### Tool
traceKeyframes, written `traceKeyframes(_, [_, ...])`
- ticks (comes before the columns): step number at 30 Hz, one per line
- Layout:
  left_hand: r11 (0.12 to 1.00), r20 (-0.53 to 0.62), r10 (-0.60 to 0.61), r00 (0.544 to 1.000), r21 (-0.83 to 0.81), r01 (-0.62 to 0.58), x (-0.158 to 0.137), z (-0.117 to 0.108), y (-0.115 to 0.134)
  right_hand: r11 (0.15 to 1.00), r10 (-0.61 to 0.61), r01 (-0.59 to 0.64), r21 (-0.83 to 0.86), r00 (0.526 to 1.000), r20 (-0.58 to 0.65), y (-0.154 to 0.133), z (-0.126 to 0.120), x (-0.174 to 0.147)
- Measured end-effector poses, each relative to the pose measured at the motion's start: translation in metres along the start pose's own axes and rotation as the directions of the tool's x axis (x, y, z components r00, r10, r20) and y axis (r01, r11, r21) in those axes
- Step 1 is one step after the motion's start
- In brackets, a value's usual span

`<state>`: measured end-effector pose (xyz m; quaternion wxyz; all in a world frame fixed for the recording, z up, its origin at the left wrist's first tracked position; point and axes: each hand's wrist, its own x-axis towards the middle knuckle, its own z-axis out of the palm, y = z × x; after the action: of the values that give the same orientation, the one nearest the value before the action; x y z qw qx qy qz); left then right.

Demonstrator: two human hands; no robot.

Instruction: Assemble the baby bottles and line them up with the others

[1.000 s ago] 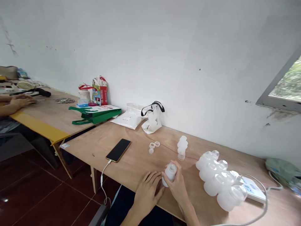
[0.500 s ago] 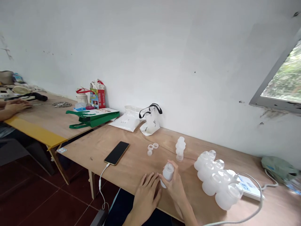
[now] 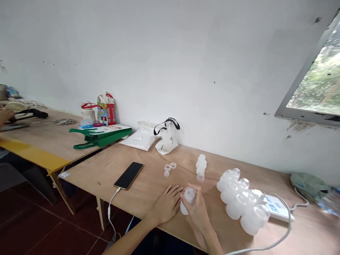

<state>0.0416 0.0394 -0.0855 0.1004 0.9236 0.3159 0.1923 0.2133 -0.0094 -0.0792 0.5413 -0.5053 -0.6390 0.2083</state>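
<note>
My right hand (image 3: 197, 207) is closed around a small translucent white bottle (image 3: 185, 207) with a clear top, near the table's front edge. Just left of it, my left hand (image 3: 168, 204) lies on the wood with its fingers stretched out, the fingertips close to the bottle. Whether they touch it I cannot tell. Beyond the hands are a few clear plastic rings (image 3: 167, 167). A short row of white bottles (image 3: 201, 166) stands behind my right hand. To the right is a larger cluster of similar translucent bottles (image 3: 236, 202) with clear caps.
A phone (image 3: 129, 175) on a white cable lies to the left. Along the wall are a white package (image 3: 139, 138), a white bag (image 3: 168, 141) and a green bag (image 3: 106, 136). A power strip (image 3: 277, 209) and a grey-green cap (image 3: 308, 186) sit at right. Another person's hand (image 3: 5, 115) shows far left.
My left hand has slid slightly forward, its forearm now angled in from the left. My right hand still holds the bottle. The view has turned a little to the right.
</note>
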Motion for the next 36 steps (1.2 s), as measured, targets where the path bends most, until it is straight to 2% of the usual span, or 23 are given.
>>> traceKeyframes(6, [1.000,-0.048,-0.014,0.999,-0.022,0.013,-0.014,-0.001,0.002,0.997,0.018,-0.013,-0.076,0.998,0.067,-0.012,-0.013,0.002])
traceKeyframes(11, [0.999,-0.069,-0.029,0.997,-0.039,0.026,-0.014,0.001,0.003,0.969,0.045,-0.021,-0.248,0.995,0.093,-0.023,-0.034,0.005])
traceKeyframes(15, [0.999,-0.070,-0.033,0.997,-0.028,0.032,-0.013,0.001,0.003,0.920,0.066,-0.038,-0.391,0.996,0.059,-0.027,-0.053,0.007])
traceKeyframes(20, [1.000,-0.104,-0.002,0.995,0.000,0.002,-0.013,0.001,0.003,0.825,0.052,-0.064,-0.561,0.998,-0.038,-0.023,-0.079,0.008])
traceKeyframes(25, [1.000,-0.074,-0.028,0.997,-0.001,0.028,-0.013,-0.003,0.005,0.881,0.067,-0.094,-0.464,0.995,-0.075,-0.013,-0.098,0.013])
traceKeyframes(29, [1.000,-0.065,-0.028,0.997,-0.002,0.028,-0.013,-0.004,0.007,0.880,0.114,-0.155,-0.448,0.986,-0.118,-0.008,-0.111,0.013])
traceKeyframes(36, [1.000,-0.077,-0.022,0.997,-0.011,0.022,-0.013,-0.003,0.005,0.866,0.132,-0.259,-0.427,0.943,-0.304,-0.012,-0.125,0.010])
